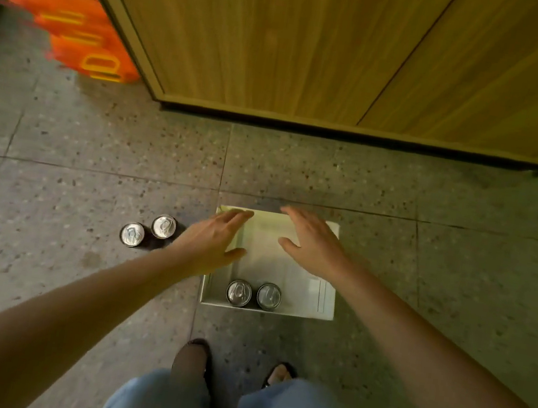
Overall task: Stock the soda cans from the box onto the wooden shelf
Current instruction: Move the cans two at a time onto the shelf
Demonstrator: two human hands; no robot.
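— So, how are the hands placed?

— Both are held out flat and empty over the box (321, 311). The left hand (212, 239) is spread above its left wall, the right hand (312, 241) above its far right part, palms down, fingers loosely apart, nothing gripped. Both arms are stretched forward and down.

— And where are the cans found?

— Two cans in the box (253, 294) are stood upright, side by side, against its near wall. Two cans on the floor (148, 230) are stood upright to the left of the box, close together. The wooden shelf (300, 42) is seen beyond, at the far side.

— How is a can likely to be handled?

— Probably as a stiff, smooth, fairly heavy thing if full; the wall may be dented if squeezed hard. It is best taken round the side, or by the rim from above, since the tops alone are exposed.

— And the box?

— Light card, it is judged, easily shifted.
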